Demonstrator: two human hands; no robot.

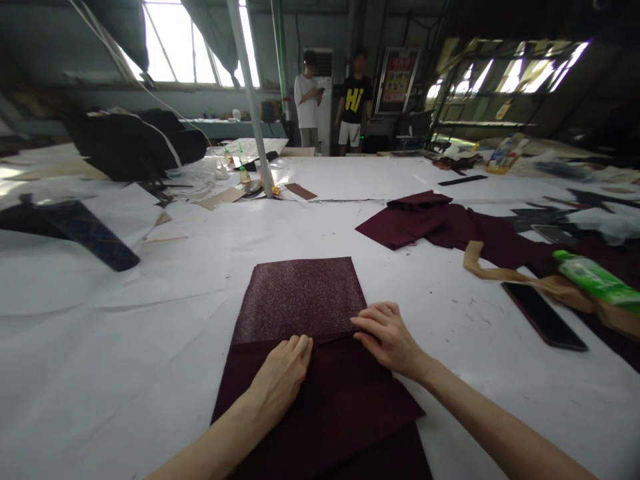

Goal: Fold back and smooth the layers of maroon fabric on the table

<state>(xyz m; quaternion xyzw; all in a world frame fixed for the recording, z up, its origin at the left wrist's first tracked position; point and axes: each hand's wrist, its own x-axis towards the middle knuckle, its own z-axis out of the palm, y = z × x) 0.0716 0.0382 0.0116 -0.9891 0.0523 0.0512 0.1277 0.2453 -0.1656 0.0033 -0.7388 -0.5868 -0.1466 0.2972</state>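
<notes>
The room is a dim workshop, with bright windows (170,40) along its rear wall. A broad white table (125,380) fills the foreground, scuffed in places. A pale pole (247,93) rises beside a seam crossing it short of the far edge. Past that edge stand a person in a white shirt (305,100) and a person in a black shirt (355,100).

Clearance: bare surface lies left of the folded cloth (300,293) and between it and the seam. Toward the right edge, loose maroon cloth (445,223) narrows the free space.

The folded cloth lies centrally, toward the near edge: dark maroon, layered, its far band speckled grey, its far edge nearly straight.

The left hand (283,370) rests fingers bent at the band's lower border; the right hand (390,337) has thumb and fingertips at its right margin. I cannot tell whether either pinches the fabric. Toward the right edge lie a green bottle (597,280) and, nearer, a phone (545,317).
</notes>
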